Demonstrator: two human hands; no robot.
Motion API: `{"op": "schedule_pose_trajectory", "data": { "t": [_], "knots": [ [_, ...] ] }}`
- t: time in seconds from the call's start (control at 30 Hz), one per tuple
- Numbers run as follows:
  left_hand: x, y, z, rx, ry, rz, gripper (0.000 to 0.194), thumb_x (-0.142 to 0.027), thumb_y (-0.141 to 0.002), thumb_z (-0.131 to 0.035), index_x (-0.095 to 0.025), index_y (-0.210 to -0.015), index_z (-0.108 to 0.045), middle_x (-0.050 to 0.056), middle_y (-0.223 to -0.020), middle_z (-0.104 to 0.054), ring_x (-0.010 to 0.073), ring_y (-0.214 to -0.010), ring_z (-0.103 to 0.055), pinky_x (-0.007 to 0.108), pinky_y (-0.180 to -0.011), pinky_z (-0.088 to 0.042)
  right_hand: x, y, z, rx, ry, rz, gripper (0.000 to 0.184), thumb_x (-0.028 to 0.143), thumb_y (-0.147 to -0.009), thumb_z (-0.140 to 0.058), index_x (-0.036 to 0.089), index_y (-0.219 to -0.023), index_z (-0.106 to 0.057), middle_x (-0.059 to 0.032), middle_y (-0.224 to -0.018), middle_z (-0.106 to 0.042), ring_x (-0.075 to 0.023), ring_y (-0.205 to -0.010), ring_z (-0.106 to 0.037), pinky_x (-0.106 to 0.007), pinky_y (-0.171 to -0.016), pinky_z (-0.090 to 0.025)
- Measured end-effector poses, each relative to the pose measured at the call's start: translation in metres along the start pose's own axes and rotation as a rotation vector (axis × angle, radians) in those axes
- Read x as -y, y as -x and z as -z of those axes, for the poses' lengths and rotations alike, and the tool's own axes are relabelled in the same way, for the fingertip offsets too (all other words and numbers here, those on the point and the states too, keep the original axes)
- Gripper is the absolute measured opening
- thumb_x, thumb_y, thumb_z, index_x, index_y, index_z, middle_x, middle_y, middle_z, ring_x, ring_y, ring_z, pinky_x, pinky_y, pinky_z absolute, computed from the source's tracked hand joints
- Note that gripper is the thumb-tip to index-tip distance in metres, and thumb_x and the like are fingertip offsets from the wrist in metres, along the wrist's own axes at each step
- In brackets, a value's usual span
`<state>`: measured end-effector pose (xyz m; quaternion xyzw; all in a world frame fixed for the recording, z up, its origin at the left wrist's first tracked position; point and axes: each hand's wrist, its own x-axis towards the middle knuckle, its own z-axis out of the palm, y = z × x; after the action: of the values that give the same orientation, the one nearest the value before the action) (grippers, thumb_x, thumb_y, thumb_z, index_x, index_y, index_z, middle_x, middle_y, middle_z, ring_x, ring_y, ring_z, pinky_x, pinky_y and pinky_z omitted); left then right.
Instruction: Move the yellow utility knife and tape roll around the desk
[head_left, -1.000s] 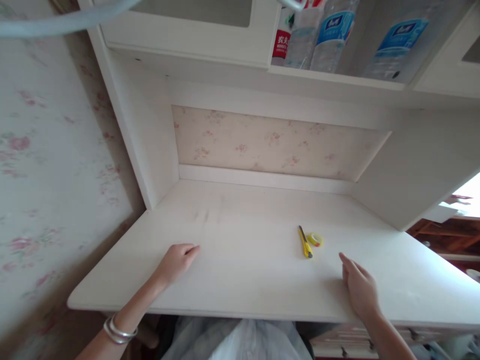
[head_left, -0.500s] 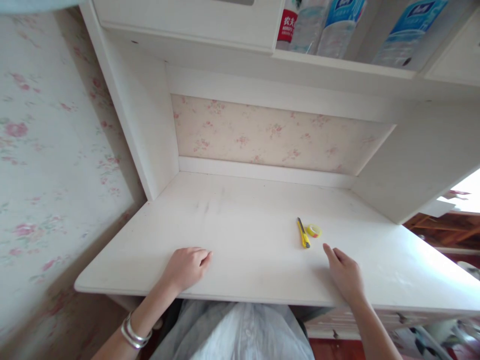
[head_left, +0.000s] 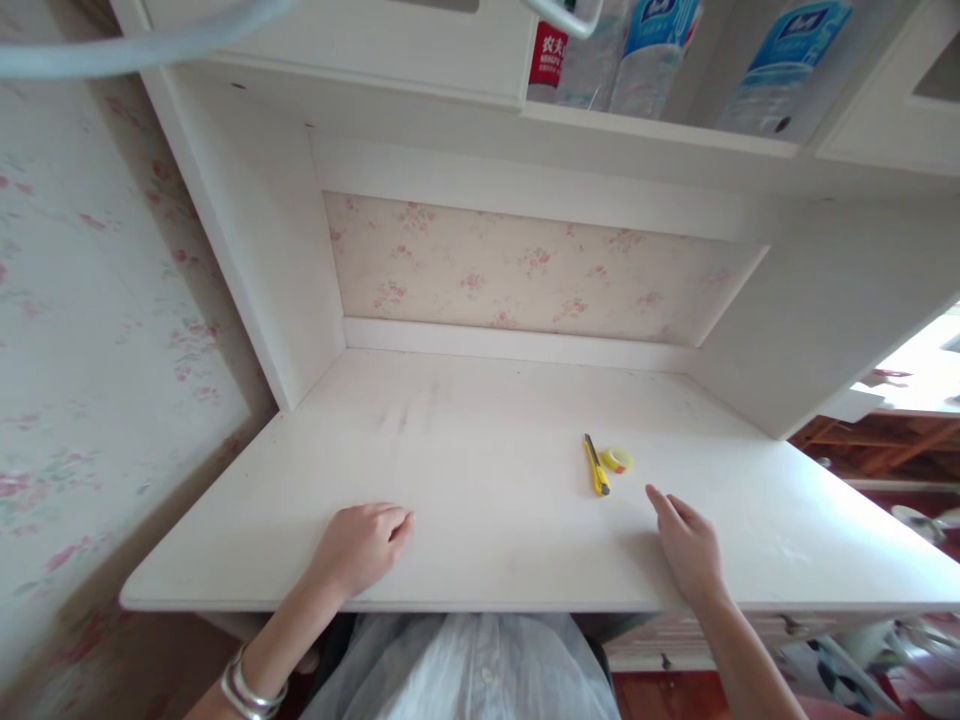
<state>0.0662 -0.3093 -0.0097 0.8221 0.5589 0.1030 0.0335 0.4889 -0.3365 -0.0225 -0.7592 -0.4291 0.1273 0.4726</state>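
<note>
My left hand (head_left: pixel 360 545) rests on the white desk (head_left: pixel 487 500) near its front edge, fingers loosely curled and holding nothing; silver bangles sit on that wrist. On the desk to the right lies my right hand (head_left: pixel 686 545), fingers stretched out flat, empty. A yellow utility knife (head_left: pixel 596 465) lies just beyond my right hand's fingertips. A small roll of yellow tape (head_left: pixel 618 459) sits right beside the knife on its right.
The desk sits in a white alcove with side panels and a floral back wall (head_left: pixel 525 270). Several plastic water bottles (head_left: pixel 652 50) stand on the shelf overhead. Floral wallpaper covers the wall at the left. Wooden furniture (head_left: pixel 885 450) shows at the far right.
Both hands have slid slightly back toward the desk's front edge, and my right hand has come nearer the knife. The view has shifted a little; the knife and tape have not moved.
</note>
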Motion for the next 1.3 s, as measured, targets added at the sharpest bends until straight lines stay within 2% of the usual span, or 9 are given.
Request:
{"op": "schedule_pose_trajectory", "data": {
  "t": [0.17, 0.27, 0.47, 0.57, 0.7, 0.87, 1.0, 1.13, 1.3],
  "knots": [
    [-0.004, -0.007, -0.001, 0.078, 0.007, 0.073, 0.043, -0.043, -0.091, -0.030, -0.023, -0.065, -0.059, 0.002, -0.071, -0.066, 0.0171, -0.070, -0.060, 0.026, -0.058, -0.030, -0.001, -0.002, -0.002, 0.021, -0.033, -0.037, 0.046, 0.058, -0.076, -0.050, 0.019, -0.054, -0.038, 0.0045, -0.049, -0.031, -0.0101, -0.050, -0.030, -0.023, -0.045, -0.025],
    [-0.018, -0.019, 0.002, 0.141, 0.078, 0.052, 0.041, -0.044, -0.089, -0.033, -0.022, -0.064, -0.057, 0.002, -0.071, -0.065, 0.0169, -0.068, -0.059, 0.026, -0.057, -0.030, -0.004, -0.013, -0.008, 0.081, -0.014, -0.049, 0.046, 0.060, -0.075, -0.050, 0.019, -0.056, -0.043, 0.0043, -0.050, -0.035, -0.0098, -0.049, -0.031, -0.023, -0.045, -0.025],
    [-0.078, -0.060, 0.013, 0.194, 0.261, -0.126, 0.026, -0.038, -0.088, -0.039, -0.023, -0.077, -0.058, 0.001, -0.081, -0.065, 0.0147, -0.072, -0.059, 0.025, -0.063, -0.037, -0.001, -0.055, -0.011, 0.092, 0.065, -0.021, 0.041, 0.060, -0.075, -0.050, 0.019, -0.076, -0.056, 0.0023, -0.060, -0.048, -0.0106, -0.051, -0.039, -0.022, -0.046, -0.031],
    [-0.111, -0.080, 0.010, 0.220, 0.312, -0.254, 0.021, -0.036, -0.087, -0.040, -0.024, -0.087, -0.057, 0.000, -0.090, -0.064, 0.0147, -0.077, -0.059, 0.025, -0.068, -0.041, 0.003, -0.072, -0.006, 0.204, 0.099, 0.047, 0.042, 0.058, -0.074, -0.052, 0.024, -0.099, -0.056, -0.0014, -0.086, -0.057, -0.0121, -0.060, -0.049, -0.023, -0.051, -0.039],
    [-0.150, -0.108, -0.005, 0.234, 0.339, -0.383, 0.024, -0.037, -0.086, -0.041, -0.026, -0.104, -0.053, 0.001, -0.104, -0.060, 0.0172, -0.088, -0.059, 0.029, -0.076, -0.045, -0.004, -0.086, -0.003, 0.350, 0.206, 0.191, 0.055, 0.054, -0.069, -0.059, 0.028, -0.117, -0.048, -0.0058, -0.116, -0.050, -0.0148, -0.075, -0.054, -0.027, -0.064, -0.048],
    [-0.196, -0.143, -0.026, 0.205, 0.302, -0.488, 0.033, -0.041, -0.086, -0.038, -0.027, -0.114, -0.049, 0.005, -0.105, -0.055, 0.0200, -0.087, -0.058, 0.033, -0.073, -0.049, -0.026, -0.101, -0.015, 0.392, 0.350, 0.276, 0.065, 0.054, -0.069, -0.060, 0.026, -0.125, -0.042, -0.0082, -0.121, -0.049, -0.0163, -0.079, -0.055, -0.033, -0.077, -0.048],
    [-0.226, -0.162, -0.040, 0.153, 0.263, -0.509, 0.035, -0.045, -0.085, -0.039, -0.028, -0.113, -0.052, 0.007, -0.105, -0.052, 0.0224, -0.087, -0.055, 0.036, -0.070, -0.049, -0.024, -0.115, -0.022, 0.446, 0.415, 0.289, 0.064, 0.053, -0.070, -0.059, 0.027, -0.126, -0.041, -0.0073, -0.113, -0.057, -0.0198, -0.087, -0.057, -0.036, -0.081, -0.046],
    [-0.235, -0.170, -0.049, 0.090, 0.229, -0.476, 0.030, -0.042, -0.085, -0.042, -0.023, -0.100, -0.060, 0.008, -0.100, -0.052, 0.0238, -0.089, -0.053, 0.041, -0.076, -0.046, -0.011, -0.129, -0.024, 0.513, 0.458, 0.278, 0.058, 0.048, -0.071, -0.059, 0.028, -0.123, -0.044, -0.0049, -0.108, -0.061, -0.0206, -0.091, -0.058, -0.035, -0.083, -0.045],
    [-0.209, -0.178, -0.049, 0.070, 0.207, -0.382, 0.021, -0.021, -0.085, -0.041, -0.019, -0.088, -0.061, 0.008, -0.092, -0.053, 0.0201, -0.084, -0.052, 0.035, -0.073, -0.045, -0.005, -0.145, -0.034, 0.573, 0.455, 0.334, 0.054, 0.042, -0.072, -0.058, 0.024, -0.122, -0.047, -0.0061, -0.113, -0.060, -0.0212, -0.098, -0.057, -0.035, -0.085, -0.044]
  ]
}}
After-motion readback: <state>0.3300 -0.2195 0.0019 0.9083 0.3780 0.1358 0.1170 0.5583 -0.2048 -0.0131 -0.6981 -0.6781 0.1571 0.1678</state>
